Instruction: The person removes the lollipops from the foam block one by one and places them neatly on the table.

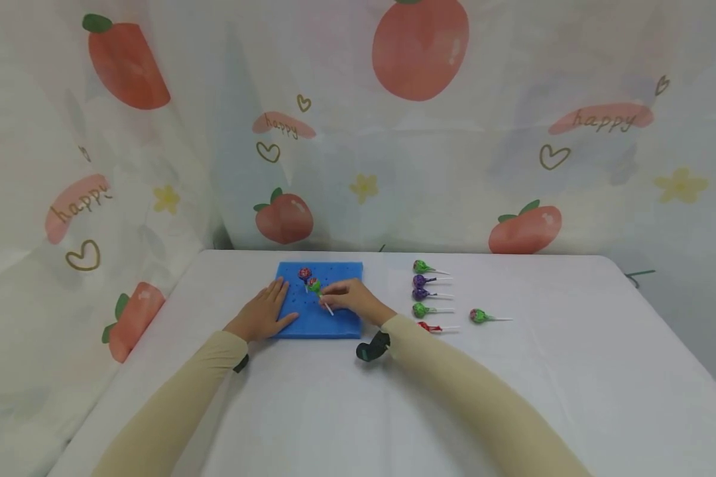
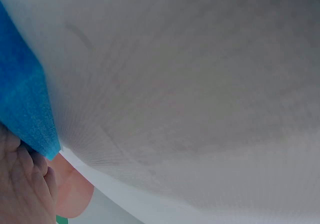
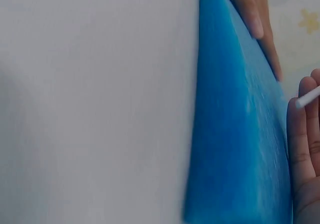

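Note:
A blue foam board (image 1: 319,327) dotted with small holes lies on the table. My left hand (image 1: 261,314) rests with straight fingers on its left side, thumb along the near part. Over the board, my right hand (image 1: 358,298) pinches a green-wrapped lollipop (image 1: 314,285), its head toward the far left and its white stick slanting down to the near right. Just behind that head, a red and purple lollipop (image 1: 304,273) stands in the board. In the right wrist view, the white stick (image 3: 308,97) crosses the right fingers (image 3: 299,139).
Right of the board lies a column of wrapped lollipops: green (image 1: 420,266), purple (image 1: 419,281), another green (image 1: 419,310) and a red one (image 1: 427,326) partly behind the right sleeve. One more green lollipop (image 1: 479,316) lies farther right. A printed curtain (image 1: 429,165) hangs behind the table.

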### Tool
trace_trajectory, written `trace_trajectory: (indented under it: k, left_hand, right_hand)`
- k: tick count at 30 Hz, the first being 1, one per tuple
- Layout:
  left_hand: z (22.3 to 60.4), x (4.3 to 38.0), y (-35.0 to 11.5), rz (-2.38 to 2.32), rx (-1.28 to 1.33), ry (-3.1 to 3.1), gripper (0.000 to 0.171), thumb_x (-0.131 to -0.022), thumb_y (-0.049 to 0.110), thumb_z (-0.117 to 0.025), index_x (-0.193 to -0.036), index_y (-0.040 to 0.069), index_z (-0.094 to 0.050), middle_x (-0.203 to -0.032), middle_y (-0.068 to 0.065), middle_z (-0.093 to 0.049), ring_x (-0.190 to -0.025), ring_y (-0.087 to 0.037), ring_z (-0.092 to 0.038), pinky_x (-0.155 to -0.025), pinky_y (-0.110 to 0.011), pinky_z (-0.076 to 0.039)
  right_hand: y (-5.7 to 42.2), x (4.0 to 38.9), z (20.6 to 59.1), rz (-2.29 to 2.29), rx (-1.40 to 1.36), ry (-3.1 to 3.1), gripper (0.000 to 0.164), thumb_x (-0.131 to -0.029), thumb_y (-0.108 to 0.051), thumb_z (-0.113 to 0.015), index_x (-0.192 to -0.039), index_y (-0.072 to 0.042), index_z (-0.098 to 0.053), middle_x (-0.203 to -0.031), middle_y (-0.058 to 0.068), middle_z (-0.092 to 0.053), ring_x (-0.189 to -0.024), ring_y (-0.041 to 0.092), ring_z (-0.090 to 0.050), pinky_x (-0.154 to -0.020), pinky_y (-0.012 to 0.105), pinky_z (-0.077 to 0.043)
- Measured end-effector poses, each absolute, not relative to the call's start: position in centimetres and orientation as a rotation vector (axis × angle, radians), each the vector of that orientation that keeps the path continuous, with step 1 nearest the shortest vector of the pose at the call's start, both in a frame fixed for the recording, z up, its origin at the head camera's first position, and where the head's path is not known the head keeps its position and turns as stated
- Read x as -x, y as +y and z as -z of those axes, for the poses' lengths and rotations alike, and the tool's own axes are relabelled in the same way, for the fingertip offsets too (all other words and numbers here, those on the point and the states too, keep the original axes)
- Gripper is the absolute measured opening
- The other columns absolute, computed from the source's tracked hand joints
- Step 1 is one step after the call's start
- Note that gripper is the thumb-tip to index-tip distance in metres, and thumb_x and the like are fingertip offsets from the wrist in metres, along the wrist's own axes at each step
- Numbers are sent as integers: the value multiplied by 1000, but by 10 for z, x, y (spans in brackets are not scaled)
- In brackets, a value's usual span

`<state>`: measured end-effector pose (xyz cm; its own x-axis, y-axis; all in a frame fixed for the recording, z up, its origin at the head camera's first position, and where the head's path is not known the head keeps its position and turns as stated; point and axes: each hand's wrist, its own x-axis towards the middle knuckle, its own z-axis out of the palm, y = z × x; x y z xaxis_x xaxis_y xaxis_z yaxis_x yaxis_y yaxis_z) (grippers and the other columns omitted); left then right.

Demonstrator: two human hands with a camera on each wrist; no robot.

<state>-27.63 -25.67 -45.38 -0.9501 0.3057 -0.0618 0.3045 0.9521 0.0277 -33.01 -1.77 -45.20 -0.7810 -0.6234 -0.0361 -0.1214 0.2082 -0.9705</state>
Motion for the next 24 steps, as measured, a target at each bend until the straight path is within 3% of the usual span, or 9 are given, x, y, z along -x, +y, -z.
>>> trace_trajectory:
  k: [5, 16, 24]
  left_hand:
    - [454, 276, -259, -53, -474, 3053, 80, -94, 49, -44, -147, -7, -19, -154, -25, -17, -144, -39, -16, -117, -50, -20]
    - [456, 275, -258, -66, -496, 3057, 80, -95, 49, -44, -146, -7, -19, -154, -26, -17, -144, -40, -16, -117, -50, -20]
    - [455, 275, -257, -70, -504, 3053, 80, -95, 49, -44, -146, -7, -19, -154, -26, -17, -144, -39, -16, -117, -50, -20]
  right_hand:
    - [1, 333, 447, 1534, 676, 2180, 29, -91, -23, -62, -112, -4, -69, -104, 12, -72, -95, 13, -68, -88, 29, -54]
    - [34, 338, 431, 1652, 681, 2125, 32, -93, -19, -58, -112, 5, -66, -107, 26, -67, -99, 30, -68, -88, 33, -55]
    - [70, 342, 416, 1667, 569, 2137, 34, -95, -19, -55, -117, 6, -62, -118, 31, -61, -108, 40, -61, -95, 43, -50]
